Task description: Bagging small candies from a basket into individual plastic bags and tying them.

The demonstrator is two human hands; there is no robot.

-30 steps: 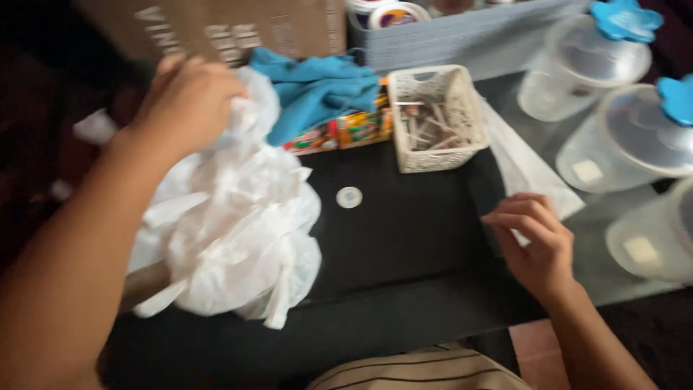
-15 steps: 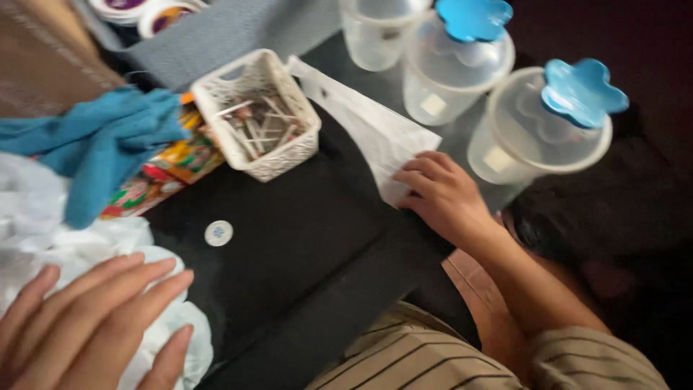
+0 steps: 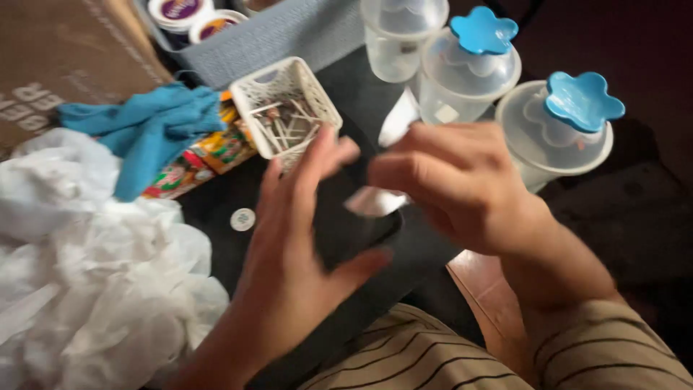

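Observation:
My right hand (image 3: 455, 184) is raised over the black mat (image 3: 346, 238) and pinches a folded white paper sheet (image 3: 386, 162), which hangs blurred between both hands. My left hand (image 3: 296, 253) is lifted in front of it, fingers spread and palm facing the paper, holding nothing. Just behind my left fingertips sits a small white lattice basket (image 3: 285, 108) with thin sticks inside. A small round white disc (image 3: 242, 219) lies on the mat to the left of my left hand.
A crumpled white plastic bag (image 3: 86, 274) fills the left side. A blue cloth (image 3: 144, 126) lies over a colourful packet (image 3: 195, 162). Clear jars with blue flower-shaped lids (image 3: 570, 126) stand at the right, a grey basket (image 3: 289, 36) with tubs behind.
My right hand has lifted the white paper off the table edge. My left hand left the plastic bag and rose toward the paper. The camera view shifted right.

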